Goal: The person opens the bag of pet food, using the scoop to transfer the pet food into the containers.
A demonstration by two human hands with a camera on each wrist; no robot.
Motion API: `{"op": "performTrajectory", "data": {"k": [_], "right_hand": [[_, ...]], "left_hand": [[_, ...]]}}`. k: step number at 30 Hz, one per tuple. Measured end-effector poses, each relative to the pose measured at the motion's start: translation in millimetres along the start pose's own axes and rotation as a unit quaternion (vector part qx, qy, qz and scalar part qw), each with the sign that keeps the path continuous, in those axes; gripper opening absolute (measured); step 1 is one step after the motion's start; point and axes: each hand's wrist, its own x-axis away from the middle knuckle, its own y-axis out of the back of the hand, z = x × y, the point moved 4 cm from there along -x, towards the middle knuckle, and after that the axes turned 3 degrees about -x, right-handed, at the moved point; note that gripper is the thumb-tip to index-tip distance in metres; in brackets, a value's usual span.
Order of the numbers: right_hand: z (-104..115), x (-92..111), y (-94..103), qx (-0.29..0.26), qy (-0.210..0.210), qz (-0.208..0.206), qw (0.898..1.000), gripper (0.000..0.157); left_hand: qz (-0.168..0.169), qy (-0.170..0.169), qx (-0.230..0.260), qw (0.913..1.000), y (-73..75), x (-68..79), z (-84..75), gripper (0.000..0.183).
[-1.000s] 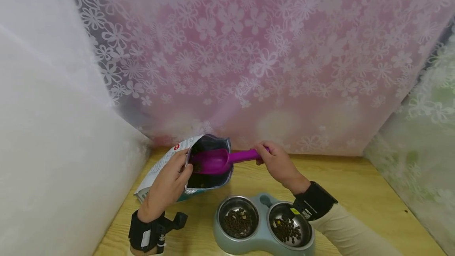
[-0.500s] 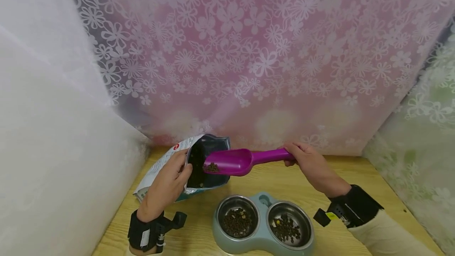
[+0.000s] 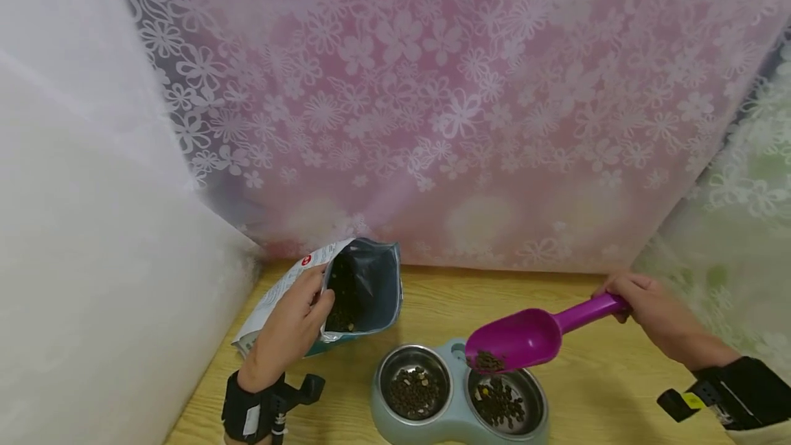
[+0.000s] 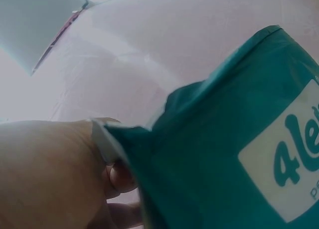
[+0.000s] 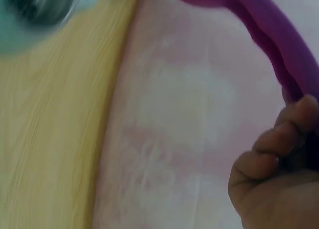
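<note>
My right hand (image 3: pixel 658 314) grips the handle of a purple scoop (image 3: pixel 534 335), fingers curled round it in the right wrist view too. Brown kibble (image 3: pixel 487 361) lies at the scoop's lip, which overlaps the back of the right-hand steel bowl (image 3: pixel 533 390) in the head view. At the left, my left hand (image 3: pixel 293 325) pinches the near edge of a pet food bag (image 3: pixel 377 287), keeping its mouth wide. Dark kibble shows inside the bag. The bag's teal side (image 4: pixel 214 139) with a white label fills much of the left wrist view.
A blue-green double feeder (image 3: pixel 454 424) stands at the front of the wooden table (image 3: pixel 593 390). Its left steel bowl (image 3: pixel 414 390) and its right one both hold some kibble. A pink floral curtain (image 3: pixel 432 122) hangs behind, and a white sheet (image 3: pixel 111 225) rises at the left.
The scoop came out of the bag with kibble in it and moved right and down to the right bowl. My left hand stays on the bag's edge.
</note>
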Motion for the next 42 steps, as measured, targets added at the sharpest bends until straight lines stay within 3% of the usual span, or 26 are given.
{"op": "performTrajectory", "data": {"k": [4,10,14,18,19,21,25,26,27,28,30,33,36,38,42], "right_hand": [[-12.2,6.5,19.4,0.088,-0.026,-0.007,0.996,0.037],[-13.0,10.2,29.4,0.146,-0.037,0.001,0.989,0.034],[-4.8,12.0,27.7,0.167,-0.006,0.005,0.986,0.029],[10.9,16.4,20.5,0.202,0.071,0.003,0.977,0.026],[17.2,18.1,17.3,0.219,0.106,0.001,0.97,0.026],[31.8,21.7,8.9,0.26,0.201,0.003,0.945,0.031],[61.9,32.9,-10.9,0.308,0.377,0.011,0.874,0.045],[67.1,34.8,-14.7,0.305,0.403,0.011,0.863,0.046],[70.5,36.5,-17.4,0.304,0.409,0.01,0.86,0.046],[72.8,37.7,-18.9,0.299,0.404,0.006,0.865,0.046],[73.8,37.5,-18.5,0.291,0.364,-0.019,0.885,0.043],[65.3,33.6,-11.9,0.275,0.236,-0.054,0.93,0.027],[52.7,28.8,-7.6,0.243,0.128,-0.075,0.959,0.016],[42.2,26.2,-9.8,0.22,0.083,-0.068,0.97,0.026],[20.1,24.3,-24.0,0.175,0.032,-0.048,0.983,0.041]], "left_hand": [[-0.001,-0.004,0.006,1.0,2.8,-2.3,-0.5,0.021],[0.0,-0.002,0.004,1.0,3.4,-3.0,-3.2,0.018],[-0.004,0.006,0.006,1.0,7.3,-2.1,-15.0,0.015],[0.005,0.007,0.01,0.9999,14.4,-0.9,-33.6,0.015],[0.007,0.006,0.01,0.9999,15.9,-0.8,-37.8,0.015],[0.008,0.004,0.009,0.9999,17.1,-1.0,-42.1,0.016],[0.004,0.003,0.009,0.9999,17.5,-1.4,-45.1,0.016],[0.003,0.002,0.009,0.9999,17.6,-1.3,-45.0,0.016],[0.003,0.003,0.01,0.9999,17.5,-1.1,-44.8,0.016],[0.002,0.004,0.01,0.9999,17.6,-0.9,-44.5,0.015],[0.002,0.003,0.008,1.0,17.3,-0.6,-43.7,0.015],[0.001,0.004,0.004,1.0,16.8,-0.1,-42.2,0.014],[0.001,0.008,0.007,0.9999,16.5,0.6,-41.0,0.013],[0.005,0.011,0.011,0.9999,16.0,1.1,-40.5,0.012],[0.013,0.02,0.013,0.9996,13.8,2.5,-39.5,0.012]]}}
